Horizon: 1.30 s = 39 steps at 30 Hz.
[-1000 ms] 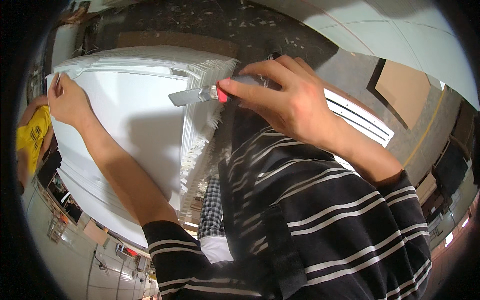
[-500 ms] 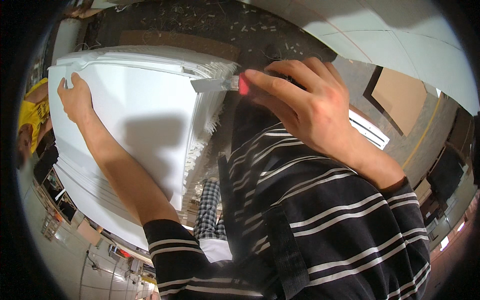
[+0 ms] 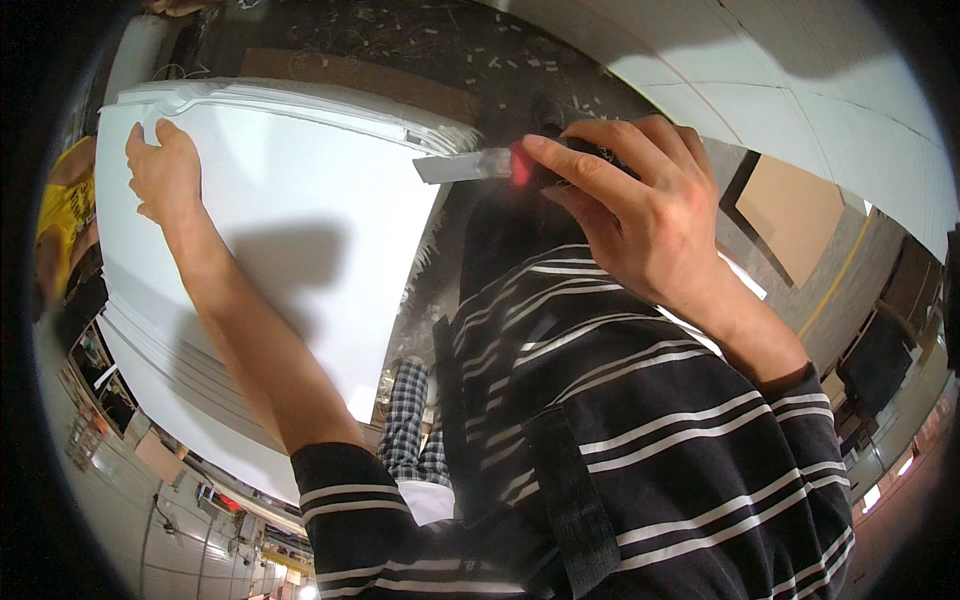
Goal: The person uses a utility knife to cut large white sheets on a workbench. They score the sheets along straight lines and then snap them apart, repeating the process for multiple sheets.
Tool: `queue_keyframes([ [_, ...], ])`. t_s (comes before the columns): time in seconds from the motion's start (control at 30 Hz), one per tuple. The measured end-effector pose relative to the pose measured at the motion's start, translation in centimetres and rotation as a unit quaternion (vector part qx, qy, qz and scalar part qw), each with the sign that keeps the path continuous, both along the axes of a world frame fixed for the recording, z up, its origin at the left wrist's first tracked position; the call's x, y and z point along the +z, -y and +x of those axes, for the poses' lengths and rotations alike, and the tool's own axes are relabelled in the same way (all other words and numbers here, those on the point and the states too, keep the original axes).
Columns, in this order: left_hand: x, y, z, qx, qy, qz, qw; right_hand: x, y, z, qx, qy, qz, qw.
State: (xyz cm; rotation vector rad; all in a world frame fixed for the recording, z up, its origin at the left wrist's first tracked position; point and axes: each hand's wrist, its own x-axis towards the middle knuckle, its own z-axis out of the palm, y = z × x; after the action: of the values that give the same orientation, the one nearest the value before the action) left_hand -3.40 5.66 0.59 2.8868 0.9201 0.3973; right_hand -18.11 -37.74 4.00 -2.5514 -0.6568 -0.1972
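A stack of white sheets or panels (image 3: 290,180) fills the left of the head view, its right side fringed with ragged strips. My left hand (image 3: 168,172) rests on the top sheet near its far left corner, fingers apart. In my right hand (image 3: 650,190) is a utility knife (image 3: 462,166) with a broad, slanted metal blade and a red part next to my fingers. The blade points left, and its tip appears close to the stack's far right corner; I cannot tell whether it touches. My palm and fingers hide most of the handle.
Small white scraps litter the dark floor (image 3: 420,30) beyond the stack. A large white surface (image 3: 780,70) stands at the upper right, with a brown board (image 3: 790,215) below it. Another person in a yellow top (image 3: 68,205) is at the far left.
My right hand and the knife have moved right. My left hand has shifted slightly right. The top sheet now covers more of the ragged fringe on the stack's right side.
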Motion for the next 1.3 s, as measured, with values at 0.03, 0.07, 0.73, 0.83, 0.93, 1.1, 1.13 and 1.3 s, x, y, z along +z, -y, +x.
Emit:
queue_keyframes([
  [0.03, 0.0, 0.1, -0.1, -0.002, 0.001, 0.0, 1.0, 0.0, -0.1, 0.1, 0.003, 0.002, -0.004, 1.0],
  [0.07, 0.0, 0.2, -0.2, -0.005, 0.002, 0.0, 1.0, 0.0, -0.2, 0.3, 0.003, 0.008, -0.006, 1.0],
  [0.73, -0.3, 2.3, -0.8, -0.024, 0.028, -0.008, 0.999, -1.6, -3.8, 4.4, 0.028, 0.049, -0.003, 0.998],
  [0.83, -0.5, 2.2, -0.8, -0.02, 0.034, -0.007, 0.999, -1.5, -4.9, 5.0, 0.03, 0.049, -0.009, 0.998],
  [0.93, -0.6, 2.3, -0.8, -0.028, 0.037, -0.011, 0.999, -1.6, -6.0, 5.9, 0.027, 0.062, -0.013, 0.998],
  [1.1, -0.6, 3.0, -1.2, -0.04, 0.054, -0.016, 0.998, -2.2, -7.6, 7.3, 0.026, 0.087, -0.007, 0.996],
  [1.13, -0.5, 3.1, -1.3, -0.04, 0.057, -0.031, 0.997, -2.3, -8.1, 7.6, 0.026, 0.087, -0.001, 0.996],
  [1.3, 0.4, 3.4, -1.7, -0.056, 0.103, -0.086, 0.989, -2.8, -11.1, 9.8, 0.018, 0.116, 0.018, 0.993],
])
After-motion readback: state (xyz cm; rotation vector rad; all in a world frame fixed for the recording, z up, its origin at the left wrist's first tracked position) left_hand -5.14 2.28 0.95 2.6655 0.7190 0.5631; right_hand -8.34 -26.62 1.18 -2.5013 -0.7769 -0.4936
